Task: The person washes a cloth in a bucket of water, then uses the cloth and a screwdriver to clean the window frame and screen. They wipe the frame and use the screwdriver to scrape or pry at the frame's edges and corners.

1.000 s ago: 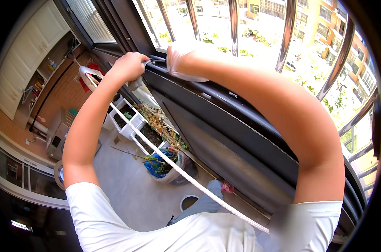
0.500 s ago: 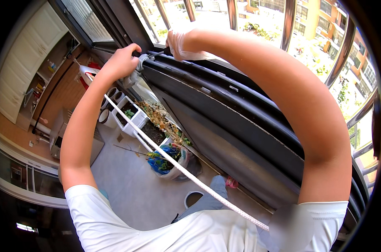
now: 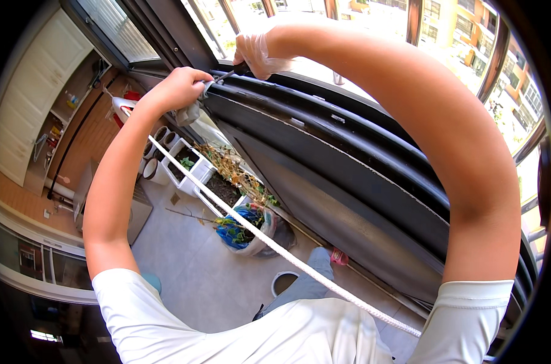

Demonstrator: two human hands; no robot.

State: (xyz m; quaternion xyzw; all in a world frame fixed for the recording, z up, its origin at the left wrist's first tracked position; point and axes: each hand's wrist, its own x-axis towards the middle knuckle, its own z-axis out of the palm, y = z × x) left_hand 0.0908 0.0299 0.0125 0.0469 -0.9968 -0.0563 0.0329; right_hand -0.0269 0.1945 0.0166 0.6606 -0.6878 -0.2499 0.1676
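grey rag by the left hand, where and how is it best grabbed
Probably by the crumpled bunch of the rag below the left hand, coming from the room side: loose folds hang there, while the hand covers its upper part and the frame stands opposite.

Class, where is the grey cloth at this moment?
In the head view, the grey cloth is left of centre in the upper half, bunched beneath the left hand, by the black window frame.

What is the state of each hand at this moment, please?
Left hand: closed, holding a grey cloth.
Right hand: wrapped in clear plastic; open or closed cannot be told.
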